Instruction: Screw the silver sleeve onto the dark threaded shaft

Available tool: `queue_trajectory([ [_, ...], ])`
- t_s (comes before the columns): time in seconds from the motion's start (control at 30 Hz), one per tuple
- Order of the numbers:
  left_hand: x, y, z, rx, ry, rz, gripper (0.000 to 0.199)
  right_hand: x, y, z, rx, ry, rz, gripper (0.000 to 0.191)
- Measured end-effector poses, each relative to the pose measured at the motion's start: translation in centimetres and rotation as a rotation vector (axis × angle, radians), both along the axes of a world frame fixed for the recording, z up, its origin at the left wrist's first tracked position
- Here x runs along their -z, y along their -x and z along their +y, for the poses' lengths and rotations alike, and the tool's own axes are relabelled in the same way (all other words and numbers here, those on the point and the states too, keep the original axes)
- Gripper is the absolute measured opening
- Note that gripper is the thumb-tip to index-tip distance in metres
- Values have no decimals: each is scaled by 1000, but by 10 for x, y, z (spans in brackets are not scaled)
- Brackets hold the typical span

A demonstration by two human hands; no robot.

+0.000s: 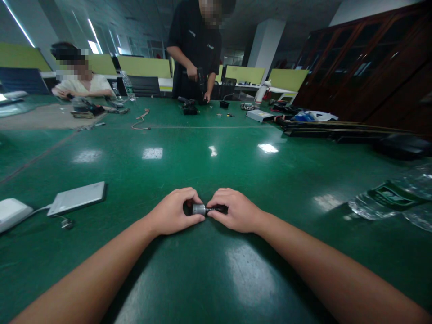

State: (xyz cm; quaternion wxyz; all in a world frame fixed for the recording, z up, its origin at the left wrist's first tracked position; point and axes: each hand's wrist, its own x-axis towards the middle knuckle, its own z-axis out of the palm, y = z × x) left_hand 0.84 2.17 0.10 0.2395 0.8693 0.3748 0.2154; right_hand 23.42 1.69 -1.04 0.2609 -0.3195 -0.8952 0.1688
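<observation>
From the head camera, both forearms are reaching out over the green surface (209,279) and meeting near the middle. The left hand (173,211) is curling around a small silver cylinder (199,209), with thumb and fingers pinching it. The right hand (236,210) is closing on a thin dark piece (218,209) sticking out of the cylinder's right end. The two hands are almost touching each other, and the cylinder is sitting between them, just above or on the surface; I cannot tell which.

To the near left, a flat grey tablet (77,198) is lying on the surface, with a white box (11,213) just beside it and a cable running between them. To the near right, clear plastic bags (391,198) with a green label are lying crumpled.

On the far side, a person in a black shirt (195,45) is standing at the surface, with hands working on something dark. At the far left, another person in a white top (84,84) is sitting with arms resting on the surface, and a water bottle (128,86) is standing nearby. At the far right, a long dark case (337,129) is lying in front of a wooden cabinet (371,58).
</observation>
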Motion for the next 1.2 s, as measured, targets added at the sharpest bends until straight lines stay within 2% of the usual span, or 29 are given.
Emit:
queue_trajectory([
  [1.2,-2,1,0,7,-5,-11,19,-4,-7,3,32,33,-40,9],
])
